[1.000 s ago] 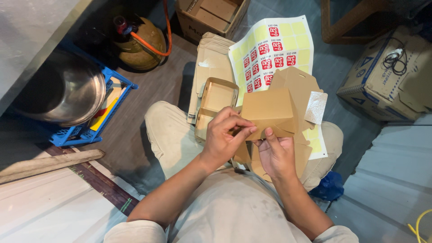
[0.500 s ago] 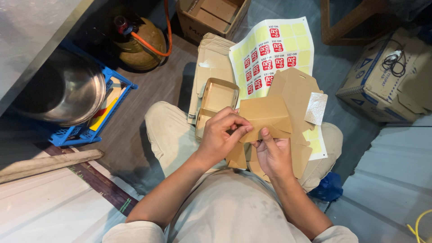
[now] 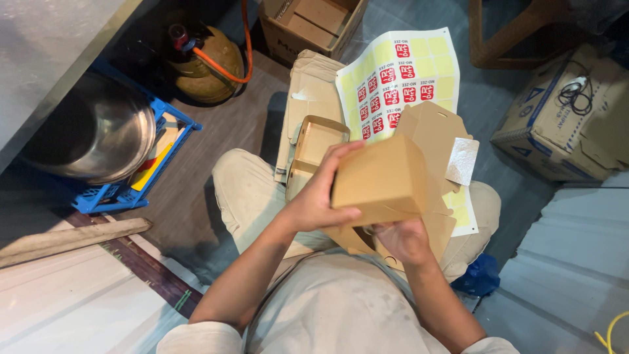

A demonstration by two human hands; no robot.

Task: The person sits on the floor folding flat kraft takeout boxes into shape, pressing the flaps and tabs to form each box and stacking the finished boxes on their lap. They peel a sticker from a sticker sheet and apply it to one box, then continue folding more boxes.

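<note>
Folded brown cardboard box [image 3: 379,178] held up over the lap, left hand [image 3: 319,196] clasped around its left side, fingers over the top and thumb beneath, seemingly to keep it square; right hand [image 3: 404,240] cupped under the near edge, fingers mostly hidden, grip unclear. Flat box blanks [image 3: 429,134] resting on the knees within reach; sticker sheet [image 3: 400,78] spread just beyond, open box [image 3: 316,142] left of it; metal bowl [image 3: 98,131] in a blue crate [image 3: 108,195] far left.

A folded box [image 3: 379,180] sits between the left hand [image 3: 314,200] and the right hand [image 3: 406,239], over the lap. Beyond it lie flat cartons [image 3: 429,131] and a sticker sheet [image 3: 400,78]; a metal bowl [image 3: 98,131] rests far left, a gas cylinder [image 3: 206,62] behind it
</note>
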